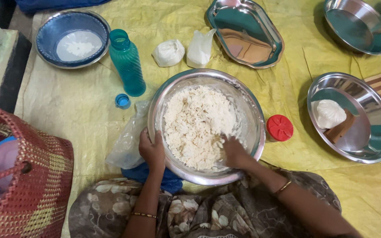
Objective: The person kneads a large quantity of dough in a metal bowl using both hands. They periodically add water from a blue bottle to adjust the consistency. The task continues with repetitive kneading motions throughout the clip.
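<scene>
The right hand (233,152) is sunk, fingers curled, into crumbly dough (195,125); the steel bowl (248,101) is gripped at its rim by the left hand (151,150); mixing is judged underway, firmer kneading called for next.

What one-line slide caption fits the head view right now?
Left hand grips steel bowl's rim while right hand works crumbly white dough.

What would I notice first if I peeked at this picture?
The big steel bowl of crumbly white dough in the middle: the right hand digs into it while the left hand grips the rim. Next, the green bottle standing behind it, lid off.
</scene>
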